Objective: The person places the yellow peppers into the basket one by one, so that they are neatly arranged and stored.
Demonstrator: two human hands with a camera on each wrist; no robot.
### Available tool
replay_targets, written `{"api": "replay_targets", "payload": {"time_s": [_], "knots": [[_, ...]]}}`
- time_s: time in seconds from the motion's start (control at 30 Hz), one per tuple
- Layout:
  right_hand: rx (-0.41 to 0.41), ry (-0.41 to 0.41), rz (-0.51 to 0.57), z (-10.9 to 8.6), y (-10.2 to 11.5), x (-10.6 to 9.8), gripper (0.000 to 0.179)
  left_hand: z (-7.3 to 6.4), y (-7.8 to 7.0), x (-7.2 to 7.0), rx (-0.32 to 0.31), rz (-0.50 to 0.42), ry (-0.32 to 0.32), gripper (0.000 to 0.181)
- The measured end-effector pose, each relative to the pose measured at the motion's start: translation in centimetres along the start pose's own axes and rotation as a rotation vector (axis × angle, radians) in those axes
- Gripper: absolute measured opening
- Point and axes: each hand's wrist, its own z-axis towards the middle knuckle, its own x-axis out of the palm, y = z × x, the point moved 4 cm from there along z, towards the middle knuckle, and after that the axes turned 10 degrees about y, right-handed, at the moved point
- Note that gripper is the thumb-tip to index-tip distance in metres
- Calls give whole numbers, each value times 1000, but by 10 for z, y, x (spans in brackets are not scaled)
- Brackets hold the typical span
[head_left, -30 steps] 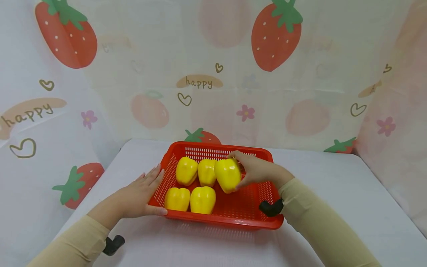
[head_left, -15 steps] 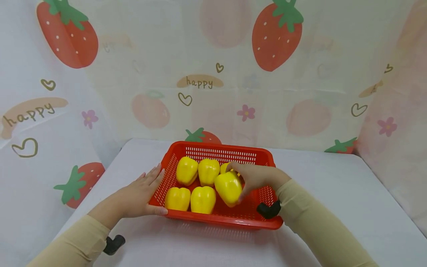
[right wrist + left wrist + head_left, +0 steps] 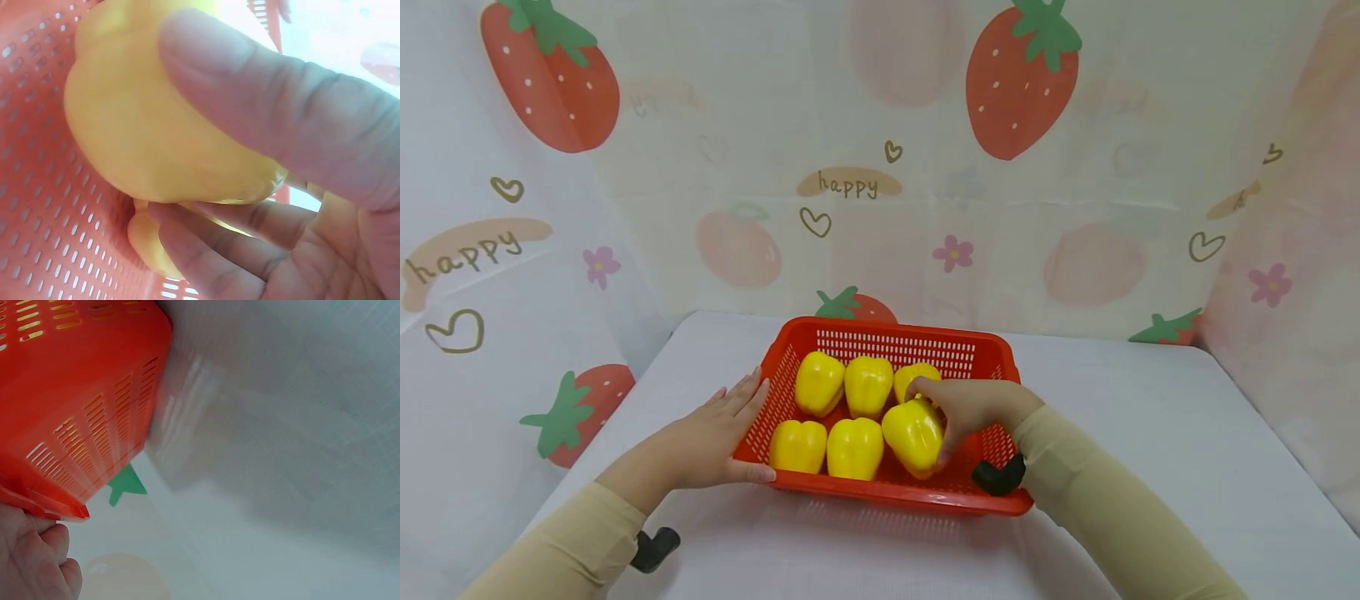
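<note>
A yellow bell pepper (image 3: 913, 437) is held in my right hand (image 3: 973, 410), low inside the red basket (image 3: 925, 500) and tilted. In the right wrist view the thumb presses one side of this bell pepper (image 3: 137, 125) and the other fingers curl under it. Behind it, partly hidden by the hand, sits another yellow pepper (image 3: 916, 377). Several more peppers stand in two rows to the left, such as a front one (image 3: 855, 450). My left hand (image 3: 711, 437) rests along the basket's left rim, fingers fairly straight and thumb at the front corner.
The slotted basket stands on a white-covered table (image 3: 1135, 433). A strawberry-print cloth (image 3: 880, 250) rises behind and at both sides. Black pieces stick out at both wrists, one (image 3: 1000, 475) over the basket's right end.
My right hand has brought the held bell pepper toward the front of the basket and lower, uncovering the pepper behind it. My left hand stays at the rim.
</note>
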Motion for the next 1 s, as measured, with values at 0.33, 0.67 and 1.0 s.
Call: {"api": "replay_targets", "payload": {"time_s": [0.33,0.67,1.0], "knots": [[78,50,-8,5,-4,6,72,0,1,1,5,-7,-2,120],[100,66,-3,7,-6,9,74,1,0,1,5,-6,-4,120],[91,109,-7,6,-7,10,73,1,0,0,4,-1,-4,120]]}}
